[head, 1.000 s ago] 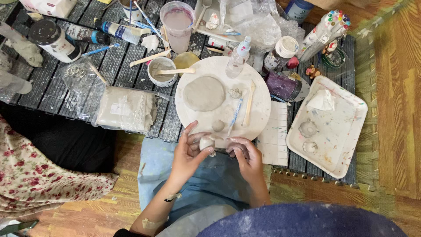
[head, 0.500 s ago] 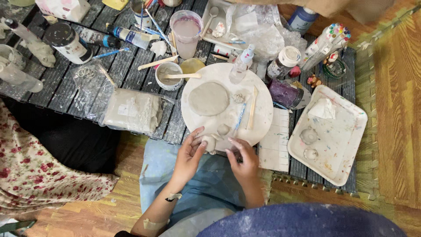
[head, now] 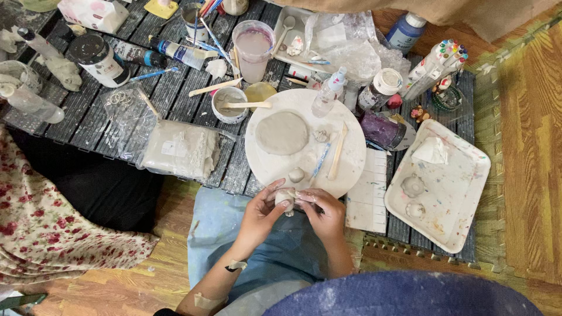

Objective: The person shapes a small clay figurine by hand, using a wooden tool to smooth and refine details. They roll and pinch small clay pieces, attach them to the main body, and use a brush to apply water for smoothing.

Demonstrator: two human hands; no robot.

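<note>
Nearest to you, your left hand (head: 261, 212) and your right hand (head: 324, 212) met over your blue-aproned lap, and between them you pinched a small pale lump of grey clay (head: 285, 197); the fingers of both hands were curled around it, thumbs and fingertips pressing its sides. The lump sat just off the near edge of the round white turntable board (head: 351, 153), not touching it.

On that board, just beyond your hands, lay a small rounded clay pebble (head: 297, 174), a blue-handled modelling tool (head: 320, 161) and a flat wooden modelling stick (head: 338, 150) side by side, and farther in, a flattened grey clay disc (head: 281, 133). A clear plastic spray bottle (head: 327, 92) stood at the board's far rim.

To your left, on the dark slatted table (head: 88, 117), rested a clear plastic bag of pale clay (head: 177, 150). To your right sat a white rectangular paint-speckled tray (head: 453, 193) holding a crumpled tissue.

Farther off stood a small white cup of slip with a wooden stick across it (head: 229, 103), and beyond that a tall translucent cup of cloudy water (head: 253, 50).
</note>
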